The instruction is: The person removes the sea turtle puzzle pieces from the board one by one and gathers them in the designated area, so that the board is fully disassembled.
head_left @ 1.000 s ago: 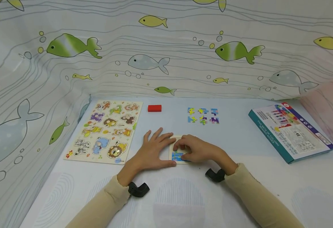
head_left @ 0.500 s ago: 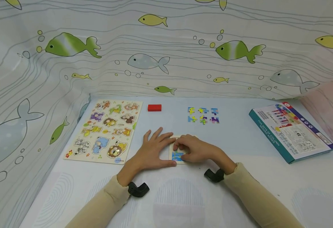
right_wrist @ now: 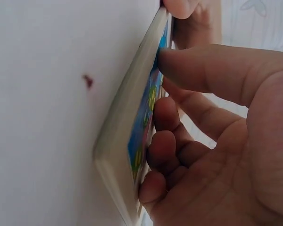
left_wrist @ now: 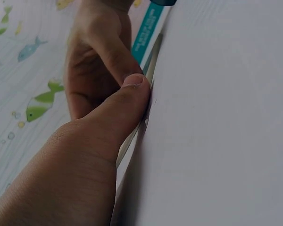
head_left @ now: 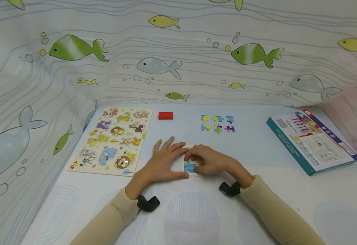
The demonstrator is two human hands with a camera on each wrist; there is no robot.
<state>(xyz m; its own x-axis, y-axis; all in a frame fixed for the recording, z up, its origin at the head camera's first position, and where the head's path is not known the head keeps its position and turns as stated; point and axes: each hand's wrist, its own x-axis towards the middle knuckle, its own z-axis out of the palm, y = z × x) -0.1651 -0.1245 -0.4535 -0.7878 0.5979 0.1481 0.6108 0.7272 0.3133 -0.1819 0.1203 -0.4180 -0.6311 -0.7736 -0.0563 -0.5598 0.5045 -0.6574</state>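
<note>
The head view looks forward and down over the worktop (head_left: 191, 223) from farther back; both wrist views look low along it, close up; all three share the board (right_wrist: 119, 113).

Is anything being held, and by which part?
The left hand braces the small puzzle board at its left side, thumb at the near corner, not gripping it. The right hand touches the board's top; whether it pinches anything can't be told.

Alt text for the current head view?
A person's left-hand grip touches a small framed puzzle while the right-hand grip rests over it. Beyond lie six jigsaw pieces and a red block; an animal board lies left, a teal-sided box right.
</note>
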